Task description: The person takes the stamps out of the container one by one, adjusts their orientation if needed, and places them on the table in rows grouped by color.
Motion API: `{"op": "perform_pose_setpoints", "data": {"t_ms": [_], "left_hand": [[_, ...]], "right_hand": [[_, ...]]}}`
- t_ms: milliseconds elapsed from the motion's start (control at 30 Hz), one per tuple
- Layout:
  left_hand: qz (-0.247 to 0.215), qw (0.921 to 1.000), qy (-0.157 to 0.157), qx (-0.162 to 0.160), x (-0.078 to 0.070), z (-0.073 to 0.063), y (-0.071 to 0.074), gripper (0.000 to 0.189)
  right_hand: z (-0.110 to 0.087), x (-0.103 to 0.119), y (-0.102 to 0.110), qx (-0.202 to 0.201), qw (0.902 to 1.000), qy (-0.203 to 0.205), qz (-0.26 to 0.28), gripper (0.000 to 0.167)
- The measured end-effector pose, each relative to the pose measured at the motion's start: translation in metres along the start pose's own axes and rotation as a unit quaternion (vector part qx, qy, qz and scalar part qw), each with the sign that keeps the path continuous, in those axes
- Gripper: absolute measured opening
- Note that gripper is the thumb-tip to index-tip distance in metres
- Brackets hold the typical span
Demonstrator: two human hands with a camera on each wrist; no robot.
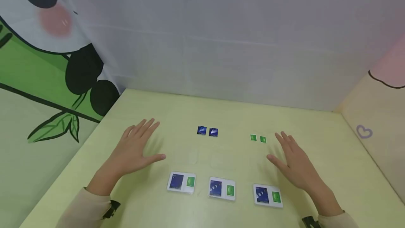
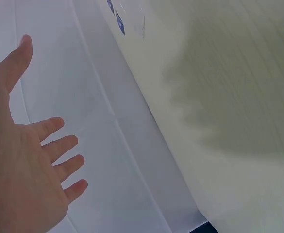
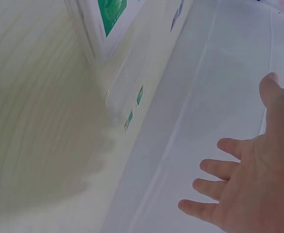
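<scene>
My left hand (image 1: 134, 152) hovers above the left of the table, its fingers straight and thumb spread, with nothing held. On the other side my right hand (image 1: 295, 166) is likewise raised, fingers extended and empty. Between and below them lie three white cards in clear cases: a left card (image 1: 181, 182), a middle card (image 1: 222, 188) and a right card (image 1: 268, 195). Each bears a dark blue picture and a smaller green one. Farther back are two small blue picture pieces (image 1: 201, 130) and, nearest the right hand, two smaller green pieces (image 1: 253, 137).
Faint clear plastic pieces (image 1: 193, 156) lie behind the row of cards, hard to make out. The pale yellow table (image 1: 177, 110) meets a grey-white cloth wall (image 1: 221, 62) at the back. Printed panels stand at both sides, the left one with a green leaf (image 1: 52, 129).
</scene>
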State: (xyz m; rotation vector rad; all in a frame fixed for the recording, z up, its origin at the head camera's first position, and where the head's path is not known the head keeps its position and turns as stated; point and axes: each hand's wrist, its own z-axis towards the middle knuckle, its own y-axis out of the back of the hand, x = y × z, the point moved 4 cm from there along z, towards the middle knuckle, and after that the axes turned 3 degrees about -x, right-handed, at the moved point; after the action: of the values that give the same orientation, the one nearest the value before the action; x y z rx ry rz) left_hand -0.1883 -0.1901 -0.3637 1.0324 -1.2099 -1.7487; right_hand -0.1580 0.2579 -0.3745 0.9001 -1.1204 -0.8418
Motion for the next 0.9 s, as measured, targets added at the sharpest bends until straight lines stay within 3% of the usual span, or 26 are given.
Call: {"op": "perform_pose_setpoints", "data": {"t_ms": [233,600,900], "left_hand": [[-0.010,0.9992,-0.033,0.018,-0.004,-0.006,0.001,0.095],[-0.024,0.9977,-0.055,0.030,-0.011,-0.018,-0.002,0.090],[-0.039,0.9960,-0.060,0.054,-0.018,-0.023,-0.010,0.087]], "right_hand": [[-0.004,0.019,-0.007,0.017,0.9996,0.012,0.018,0.074],[-0.006,0.048,-0.019,0.019,0.9980,0.058,0.015,0.071],[-0.006,0.065,-0.027,0.031,0.9970,0.071,0.003,0.071]]}}
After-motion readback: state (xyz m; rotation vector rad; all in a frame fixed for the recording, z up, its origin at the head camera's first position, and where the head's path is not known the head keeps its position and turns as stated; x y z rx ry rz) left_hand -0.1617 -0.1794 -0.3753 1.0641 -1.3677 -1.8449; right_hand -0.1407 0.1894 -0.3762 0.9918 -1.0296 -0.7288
